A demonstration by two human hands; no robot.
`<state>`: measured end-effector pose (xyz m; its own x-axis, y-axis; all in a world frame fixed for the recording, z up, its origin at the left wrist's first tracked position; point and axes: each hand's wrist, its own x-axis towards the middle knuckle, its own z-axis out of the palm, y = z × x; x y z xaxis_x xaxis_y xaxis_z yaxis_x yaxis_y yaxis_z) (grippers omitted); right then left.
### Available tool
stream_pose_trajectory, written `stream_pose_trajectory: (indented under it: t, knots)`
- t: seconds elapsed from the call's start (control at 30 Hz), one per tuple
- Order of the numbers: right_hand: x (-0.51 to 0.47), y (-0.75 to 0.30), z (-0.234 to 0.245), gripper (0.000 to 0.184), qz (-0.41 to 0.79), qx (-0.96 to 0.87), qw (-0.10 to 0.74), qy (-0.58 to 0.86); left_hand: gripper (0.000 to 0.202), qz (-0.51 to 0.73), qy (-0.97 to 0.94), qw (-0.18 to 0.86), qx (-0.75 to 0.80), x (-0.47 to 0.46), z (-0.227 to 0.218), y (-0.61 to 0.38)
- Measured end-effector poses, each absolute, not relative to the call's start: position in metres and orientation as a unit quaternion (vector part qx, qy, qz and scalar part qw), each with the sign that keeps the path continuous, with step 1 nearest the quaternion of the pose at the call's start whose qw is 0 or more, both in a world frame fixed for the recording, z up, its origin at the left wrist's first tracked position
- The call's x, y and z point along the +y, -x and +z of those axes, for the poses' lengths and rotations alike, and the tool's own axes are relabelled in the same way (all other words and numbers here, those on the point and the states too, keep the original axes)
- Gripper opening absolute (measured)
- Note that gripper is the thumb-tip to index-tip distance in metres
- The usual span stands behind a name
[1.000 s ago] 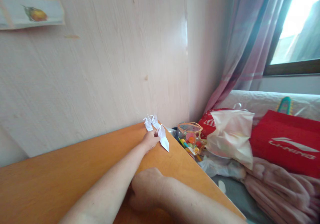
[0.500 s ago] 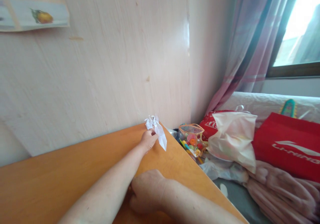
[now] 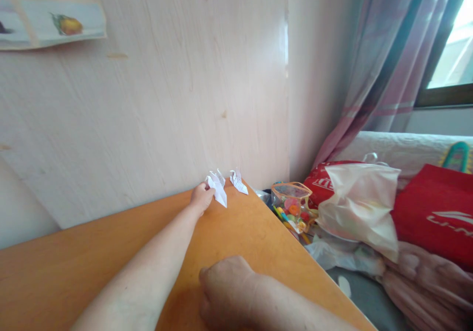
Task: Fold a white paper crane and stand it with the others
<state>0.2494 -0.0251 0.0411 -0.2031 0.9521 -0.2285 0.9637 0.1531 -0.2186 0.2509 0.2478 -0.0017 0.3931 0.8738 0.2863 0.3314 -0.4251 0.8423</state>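
Observation:
At the far end of the orange-brown tabletop (image 3: 236, 232), my left hand (image 3: 202, 197) pinches a white folded paper crane (image 3: 219, 194) by its left side. One pointed wing of it slants down to the right. Just behind it, partly covered, is another white folded paper (image 3: 220, 176). To the right, by the table's far corner, stands a paper crane (image 3: 238, 183) with dark print on it. Nearer to me, my right hand (image 3: 227, 289) is curled into a fist low over the table. Its fingertips are hidden, so whatever may be inside does not show.
A pale wood-grain wall (image 3: 166, 99) borders the table's far edge. Beyond the right edge lie a clear pouch (image 3: 291, 205) of colourful small things, a cream plastic bag (image 3: 360, 203), a red bag (image 3: 436, 213) and a pink blanket (image 3: 417, 281).
My left hand has shifted left with the paper crane, opening a gap to the printed crane at the corner. My right hand stays closed in nearly the same place. The view has turned slightly left.

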Motion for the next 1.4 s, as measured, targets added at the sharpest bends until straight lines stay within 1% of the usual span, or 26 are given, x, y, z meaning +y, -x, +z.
stream_pose_trajectory:
  t: [0.07, 0.17, 0.2, 0.3, 0.4, 0.47, 0.6, 0.7, 0.77, 0.87, 0.97, 1.03, 1.17, 1.27, 1.4]
  knots:
    - [-0.021, -0.247, 0.034, 0.033, -0.143, 0.774, 0.036, -0.615, 0.037, 0.378, -0.748, 0.355, 0.414, 0.257, -0.002, -0.247]
    - [-0.015, -0.243, 0.016, 0.02, -0.098, 0.821, 0.085, -0.555, 0.037, 0.383, -0.738, 0.357, 0.427, 0.267, -0.004, -0.244]
    - [-0.014, -0.242, 0.009, 0.016, -0.075, 0.831, 0.082, -0.545, 0.037, 0.386, -0.734, 0.359, 0.429, 0.27, -0.004, -0.243]
    - [-0.011, -0.24, -0.007, 0.009, -0.055, 0.827, 0.042, -0.558, 0.037, 0.401, -0.722, 0.366, 0.43, 0.277, -0.005, -0.242]
    - [-0.01, -0.24, -0.013, 0.009, -0.052, 0.814, 0.0, -0.578, 0.037, 0.411, -0.719, 0.375, 0.417, 0.283, -0.004, -0.244]
    - [-0.01, -0.24, -0.012, 0.01, -0.066, 0.807, -0.005, -0.587, 0.036, 0.418, -0.72, 0.379, 0.405, 0.287, -0.002, -0.245]
    - [-0.015, -0.24, -0.012, 0.012, -0.068, 0.8, -0.003, -0.596, 0.026, 0.439, -0.715, 0.373, 0.397, 0.294, 0.001, -0.234]
    - [-0.016, -0.241, -0.016, 0.015, -0.086, 0.804, 0.002, -0.589, 0.02, 0.404, -0.73, 0.369, 0.41, 0.297, -0.001, -0.214]
    - [-0.015, -0.243, -0.018, 0.016, -0.109, 0.808, 0.009, -0.579, 0.021, 0.365, -0.746, 0.358, 0.426, 0.296, -0.006, -0.202]
    - [-0.014, -0.246, -0.014, 0.015, -0.126, 0.801, -0.005, -0.586, 0.023, 0.336, -0.767, 0.323, 0.442, 0.293, -0.015, -0.19]
    - [-0.017, -0.247, 0.0, 0.017, -0.131, 0.764, -0.036, -0.631, 0.014, 0.357, -0.77, 0.257, 0.463, 0.288, -0.021, -0.185]
    - [-0.019, -0.248, 0.012, 0.02, -0.141, 0.751, -0.045, -0.644, 0.013, 0.384, -0.762, 0.198, 0.483, 0.284, -0.02, -0.182]
    - [-0.02, -0.248, 0.03, 0.027, -0.157, 0.763, -0.007, -0.627, 0.013, 0.417, -0.766, 0.082, 0.483, 0.266, -0.009, -0.182]
    - [-0.019, -0.248, 0.033, 0.031, -0.156, 0.759, 0.003, -0.632, 0.015, 0.377, -0.824, 0.045, 0.421, 0.247, -0.003, -0.196]
    - [-0.019, -0.248, 0.029, 0.028, -0.15, 0.756, 0.009, -0.637, 0.018, 0.288, -0.889, 0.038, 0.353, 0.227, -0.004, -0.229]
